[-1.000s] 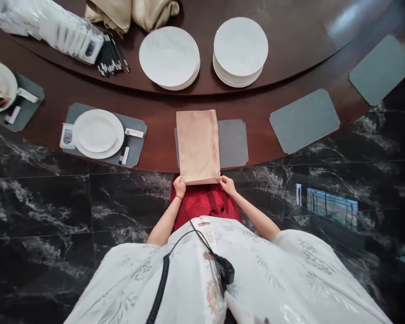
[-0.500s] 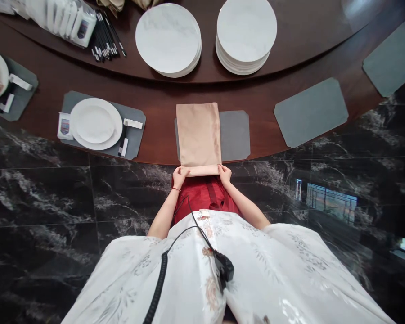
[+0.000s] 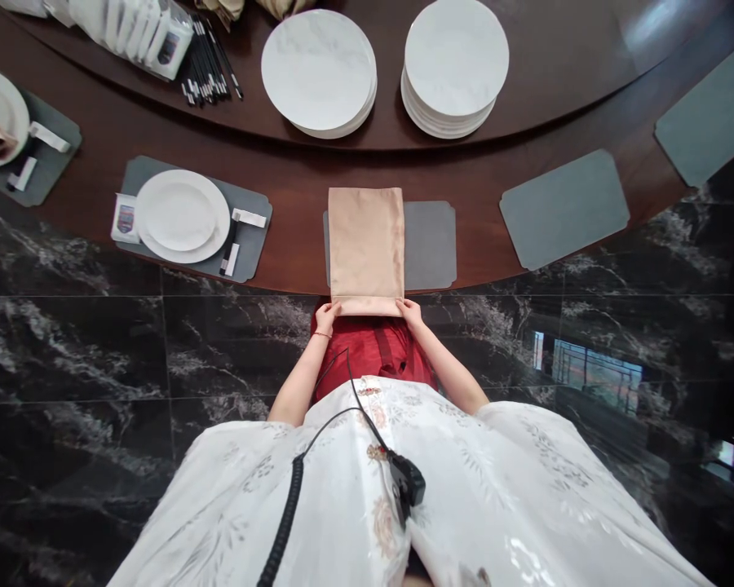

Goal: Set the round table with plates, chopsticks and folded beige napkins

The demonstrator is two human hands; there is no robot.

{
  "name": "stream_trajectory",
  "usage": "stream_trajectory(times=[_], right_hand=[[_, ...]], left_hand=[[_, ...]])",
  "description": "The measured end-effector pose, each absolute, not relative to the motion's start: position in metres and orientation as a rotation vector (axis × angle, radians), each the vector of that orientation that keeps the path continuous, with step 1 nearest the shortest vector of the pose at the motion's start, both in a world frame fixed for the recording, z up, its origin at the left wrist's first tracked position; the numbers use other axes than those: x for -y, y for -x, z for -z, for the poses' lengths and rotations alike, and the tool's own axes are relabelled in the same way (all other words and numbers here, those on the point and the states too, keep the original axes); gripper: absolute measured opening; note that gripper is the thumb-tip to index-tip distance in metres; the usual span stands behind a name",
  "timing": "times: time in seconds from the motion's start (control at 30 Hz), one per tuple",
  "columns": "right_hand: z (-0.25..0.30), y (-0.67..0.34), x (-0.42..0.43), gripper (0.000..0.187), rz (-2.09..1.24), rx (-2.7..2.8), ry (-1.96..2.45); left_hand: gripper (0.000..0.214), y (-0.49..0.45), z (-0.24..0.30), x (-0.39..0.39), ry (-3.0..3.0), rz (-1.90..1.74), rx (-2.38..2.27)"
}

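- Fingers (image 3: 333,308) of the left hand (image 3: 327,319) and the right hand (image 3: 409,313) were closed in light pinches on the near folded edge of a champagne satin napkin (image 3: 365,240); whether the thumbs reached under the fold could not be told.
- That napkin lay on the left part of a grey place mat (image 3: 429,244), its near edge reaching just past the rim of the dark wooden table (image 3: 294,273).
- Moments earlier it had sat slightly askew; now it lay straighter and flatter, and the folded band along its near edge looked wider.
- To the left stood a white plate (image 3: 182,216) on its own mat, with chopsticks (image 3: 227,249) beside it.
- To the right, two grey mats (image 3: 564,209) lay bare.
- On the far turntable (image 3: 526,81) stood two stacks of white plates (image 3: 456,57), beside bundled chopsticks (image 3: 208,73).
- Below the table ran a polished black marble floor (image 3: 67,342), with a bright window reflection (image 3: 596,375) on the right.
- A coiled black cable (image 3: 287,522) hung down the person's white patterned robe (image 3: 342,489).
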State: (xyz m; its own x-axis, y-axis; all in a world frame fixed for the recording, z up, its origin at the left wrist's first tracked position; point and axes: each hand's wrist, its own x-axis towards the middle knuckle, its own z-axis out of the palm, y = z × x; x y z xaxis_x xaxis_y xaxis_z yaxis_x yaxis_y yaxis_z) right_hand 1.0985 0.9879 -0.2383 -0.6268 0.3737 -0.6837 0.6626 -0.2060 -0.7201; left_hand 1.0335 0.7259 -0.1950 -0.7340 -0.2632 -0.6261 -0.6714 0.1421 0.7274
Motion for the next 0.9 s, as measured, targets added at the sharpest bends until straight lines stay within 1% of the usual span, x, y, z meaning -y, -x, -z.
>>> stream_trajectory(times=[0.13,0.23,0.3,0.4,0.5,0.6,0.67,0.77,0.9], right_hand=[[0.223,-1.091,-1.016,0.017,1.867,-1.979,-0.801],[0.191,-1.075,-1.034,0.015,1.931,-2.183,-0.582],[0.164,-1.061,-1.044,0.017,1.991,-2.318,-0.467],[0.131,-1.044,-1.053,0.022,2.023,-2.448,-0.355],[0.125,-1.033,-1.051,0.03,2.041,-2.524,-0.427],[0.146,-1.034,-1.036,0.038,2.017,-2.498,-0.652],[0.169,-1.04,-1.021,0.04,1.951,-2.428,-0.786],[0.201,-1.056,-1.003,0.039,1.801,-2.358,-0.914],[0.228,-1.076,-0.994,0.038,1.729,-2.326,-1.013]], left_hand=[[0.038,-1.025,0.178,-0.715,0.916,-1.643,-1.936],[0.036,-1.01,0.153,-0.703,0.628,-1.635,-1.871],[0.032,-0.996,0.13,-0.696,0.349,-1.618,-2.056],[0.023,-0.97,0.092,-0.694,-0.081,-1.585,-2.494],[0.013,-0.952,0.072,-0.7,-0.355,-1.561,-2.648],[0.009,-0.953,0.084,-0.711,-0.249,-1.654,-2.516],[0.007,-0.964,0.107,-0.718,0.015,-1.713,-2.399],[0.002,-0.986,0.145,-0.725,0.442,-1.706,-2.295],[0.011,-1.012,0.178,-0.73,0.714,-1.709,-2.225]])
